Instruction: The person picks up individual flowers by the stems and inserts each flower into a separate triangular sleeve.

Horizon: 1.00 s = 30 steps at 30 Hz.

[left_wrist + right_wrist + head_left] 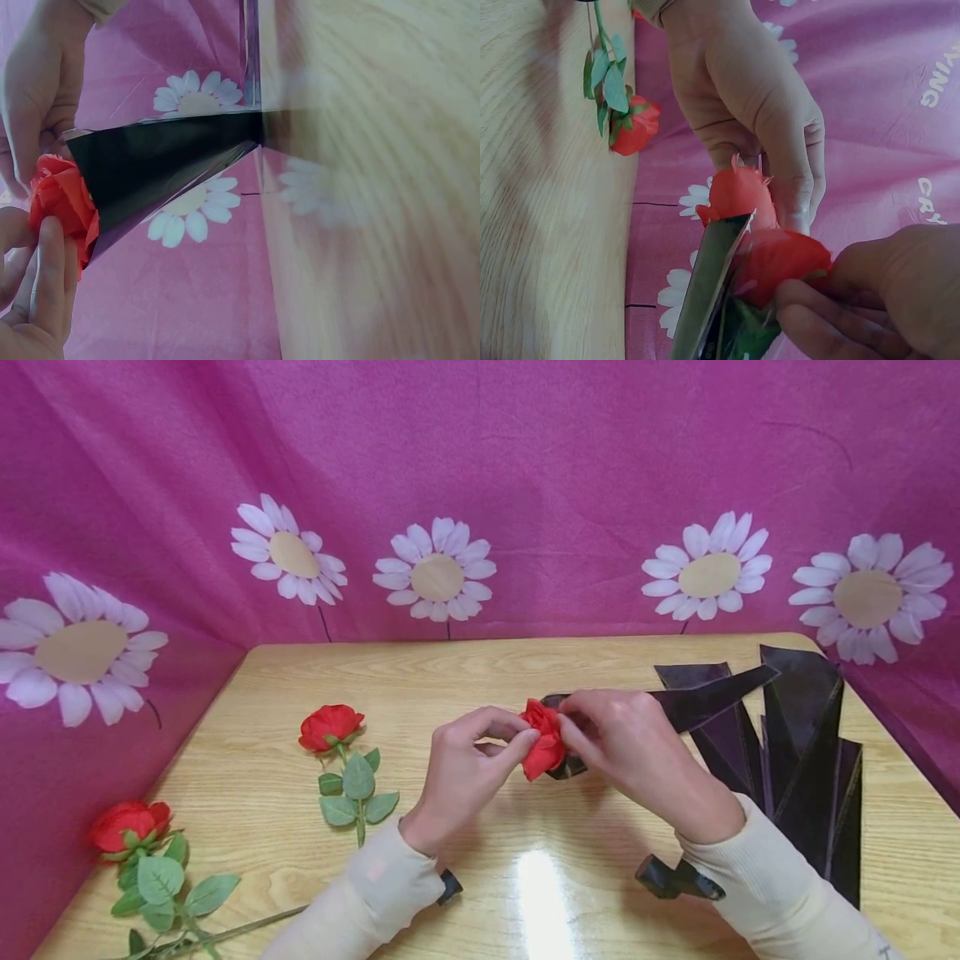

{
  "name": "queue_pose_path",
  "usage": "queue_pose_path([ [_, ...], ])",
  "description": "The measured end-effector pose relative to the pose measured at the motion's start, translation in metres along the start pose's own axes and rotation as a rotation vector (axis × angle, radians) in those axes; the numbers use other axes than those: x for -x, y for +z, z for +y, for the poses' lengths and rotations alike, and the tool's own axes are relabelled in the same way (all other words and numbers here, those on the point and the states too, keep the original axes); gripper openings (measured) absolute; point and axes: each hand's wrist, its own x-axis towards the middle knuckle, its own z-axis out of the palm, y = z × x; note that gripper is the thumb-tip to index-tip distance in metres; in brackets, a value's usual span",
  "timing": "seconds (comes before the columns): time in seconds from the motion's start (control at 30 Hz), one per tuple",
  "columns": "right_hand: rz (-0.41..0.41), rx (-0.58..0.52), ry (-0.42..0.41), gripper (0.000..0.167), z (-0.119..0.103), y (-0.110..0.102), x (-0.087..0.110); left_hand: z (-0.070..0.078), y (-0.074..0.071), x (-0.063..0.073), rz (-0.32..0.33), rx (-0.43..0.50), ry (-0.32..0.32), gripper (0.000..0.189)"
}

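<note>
A red artificial rose sits in the mouth of a black wrapping sleeve with a clear front, held close over the table. My left hand pinches the outer petals between thumb and fingers. On the other side of the bloom, my right hand pinches a petal at the sleeve's rim. Green leaves show through the clear side of the sleeve in the right wrist view. In the left wrist view the sleeve narrows away from the bloom.
Two more red roses, one at mid-left and one at the near left, lie on the wooden table. Flat black sleeves are piled on the right. A pink curtain with daisies hangs behind the table.
</note>
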Motion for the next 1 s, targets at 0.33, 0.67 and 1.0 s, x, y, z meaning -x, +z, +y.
queue_pose_path([
  [0.33,-0.011,-0.001,-0.008,0.005,-0.004,0.000,0.003,-0.005,0.013,0.002,-0.033,-0.038,0.009,0.006],
  [0.67,0.018,-0.013,-0.064,0.004,-0.008,0.001,0.004,-0.004,0.016,0.007,-0.051,-0.117,0.105,0.014],
  [1.0,0.051,-0.012,-0.117,0.005,-0.014,0.000,0.004,0.001,0.018,0.011,-0.056,-0.320,0.287,0.010],
])
